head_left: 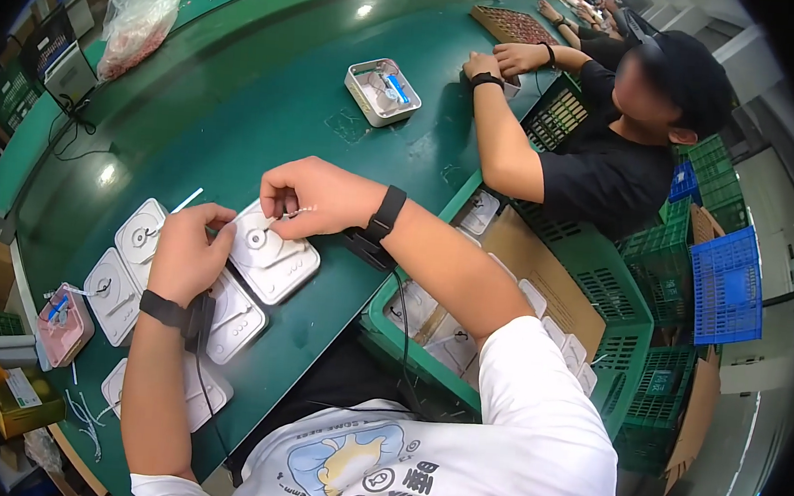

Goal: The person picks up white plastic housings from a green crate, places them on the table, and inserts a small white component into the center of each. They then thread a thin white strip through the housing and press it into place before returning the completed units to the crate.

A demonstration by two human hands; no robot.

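A white plastic housing panel [285, 272] with a round hub lies on the green table in front of me. My right hand [330, 204] is closed above its upper part, pinching a thin pale strand [304, 211] that looks twisted or beaded. At the panel's upper left corner is my left hand [189, 255], thumb and fingers drawn together; what they hold, if anything, is hidden. More white panels lie around the left hand: one with a round hub [140, 235], another [114, 293] below it, and one [240, 321] partly under the wrist.
Several thin white strips [85, 424] and a pink box [64, 324] lie at the left. Farther up stands an open white box [383, 93] with a blue part inside. A green crate [616, 307] holding white panels and cardboard stands at my right. A co-worker [591, 151] works beyond it.
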